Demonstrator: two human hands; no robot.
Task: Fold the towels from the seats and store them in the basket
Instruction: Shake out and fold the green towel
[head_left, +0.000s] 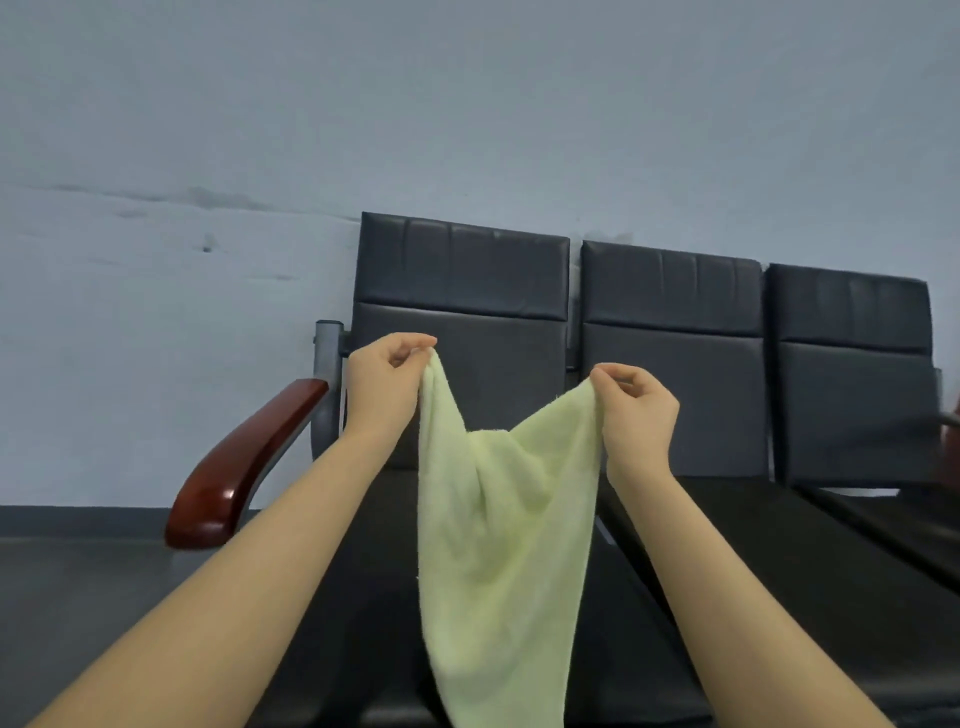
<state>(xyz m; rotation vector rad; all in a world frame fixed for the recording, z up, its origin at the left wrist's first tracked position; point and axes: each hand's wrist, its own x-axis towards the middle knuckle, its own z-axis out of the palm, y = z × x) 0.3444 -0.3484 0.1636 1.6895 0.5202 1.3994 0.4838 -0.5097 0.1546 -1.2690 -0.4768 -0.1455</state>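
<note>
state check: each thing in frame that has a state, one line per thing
towel: unfolded, hanging in the air, held by two upper corners, sagging between them
left hand: pinches the towel's left corner
right hand: pinches the towel's right corner
seats: no towel visible on them
basket: not in view

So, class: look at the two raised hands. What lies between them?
In the head view, the pale yellow towel sags in a V between the left hand and the right hand, each pinching a top corner. Behind the gap shows the dark seat back.
</note>
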